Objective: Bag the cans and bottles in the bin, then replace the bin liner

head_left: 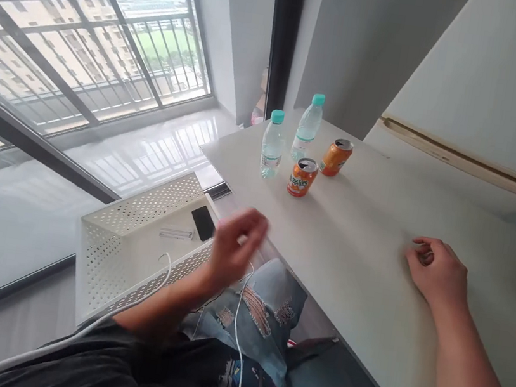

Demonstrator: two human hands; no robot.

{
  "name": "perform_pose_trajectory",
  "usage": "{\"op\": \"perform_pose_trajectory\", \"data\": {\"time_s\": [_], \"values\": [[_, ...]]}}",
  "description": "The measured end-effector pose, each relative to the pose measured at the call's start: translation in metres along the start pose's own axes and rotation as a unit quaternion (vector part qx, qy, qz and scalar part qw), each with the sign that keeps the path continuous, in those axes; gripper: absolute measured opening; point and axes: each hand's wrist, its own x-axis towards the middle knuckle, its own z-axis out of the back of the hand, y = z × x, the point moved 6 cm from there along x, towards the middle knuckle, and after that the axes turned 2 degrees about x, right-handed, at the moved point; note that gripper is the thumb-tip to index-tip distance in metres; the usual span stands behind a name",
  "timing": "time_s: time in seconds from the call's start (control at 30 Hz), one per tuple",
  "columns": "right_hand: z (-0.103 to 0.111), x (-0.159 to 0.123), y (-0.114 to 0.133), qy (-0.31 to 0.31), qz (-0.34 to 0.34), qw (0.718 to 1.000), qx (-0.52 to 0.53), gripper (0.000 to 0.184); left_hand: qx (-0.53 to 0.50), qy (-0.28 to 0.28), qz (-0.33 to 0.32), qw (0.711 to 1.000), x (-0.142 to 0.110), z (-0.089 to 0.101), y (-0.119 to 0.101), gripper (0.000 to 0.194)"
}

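My left hand [237,245], slightly blurred, hovers between the table's front edge and the white basket. Its fingers are curled in towards the thumb around a small gap, and I see nothing in it. On the right, my right hand [442,270] rests on the white table [356,246], loosely bent with thumb and fingertips apart, holding nothing visible. Beyond my left hand stand two orange soda cans, a nearer one [302,178] and a farther one [336,158]. Beside them are two clear water bottles with teal caps, one left [273,147] and one behind [308,127]. All are upright.
A perforated white basket [151,201] sits left of the table, with a black phone-like slab [203,222] and a clear slim packet [176,233] inside. A white cable [239,325] crosses my lap. Windows with railings [91,48] are at the left, a pale wooden strip [464,160] behind.
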Motion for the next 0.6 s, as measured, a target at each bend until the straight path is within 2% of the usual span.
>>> {"op": "perform_pose_trajectory", "data": {"time_s": [0.03, 0.07, 0.1, 0.13, 0.17, 0.2, 0.27, 0.37, 0.47, 0.6], "values": [[0.000, 0.000, 0.000, -0.002, 0.003, 1.000, 0.000, 0.032, 0.053, -0.070, 0.050, 0.995, 0.010, 0.031, 0.027, 0.023], [0.000, 0.000, 0.000, -0.004, 0.005, 1.000, -0.001, 0.032, 0.110, -0.096, 0.097, 0.985, 0.022, 0.054, 0.054, 0.023], [-0.001, 0.001, 0.000, -0.006, 0.006, 1.000, -0.001, 0.032, 0.190, -0.075, 0.159, 0.966, 0.035, 0.070, 0.082, 0.020], [-0.001, 0.001, -0.001, -0.007, 0.008, 1.000, -0.001, 0.033, 0.280, -0.013, 0.243, 0.928, 0.044, 0.081, 0.114, 0.015], [-0.001, 0.001, -0.001, -0.008, 0.010, 1.000, 0.000, 0.033, 0.351, 0.059, 0.341, 0.870, 0.047, 0.090, 0.145, 0.008], [-0.001, 0.002, -0.001, -0.009, 0.011, 1.000, 0.000, 0.032, 0.368, 0.091, 0.395, 0.837, 0.048, 0.097, 0.170, 0.006], [-0.003, 0.002, -0.002, -0.004, 0.011, 1.000, -0.001, 0.032, 0.382, 0.138, 0.475, 0.781, 0.039, 0.106, 0.210, 0.010], [-0.004, 0.002, -0.004, 0.008, 0.005, 1.000, -0.006, 0.030, 0.393, 0.180, 0.544, 0.719, 0.011, 0.106, 0.252, 0.017], [-0.004, 0.001, -0.004, 0.022, -0.003, 1.000, -0.006, 0.028, 0.405, 0.194, 0.560, 0.696, -0.007, 0.100, 0.278, 0.023], [-0.003, 0.001, -0.003, 0.030, -0.020, 0.999, -0.013, 0.027, 0.417, 0.158, 0.546, 0.709, -0.009, 0.098, 0.300, 0.025]]}}
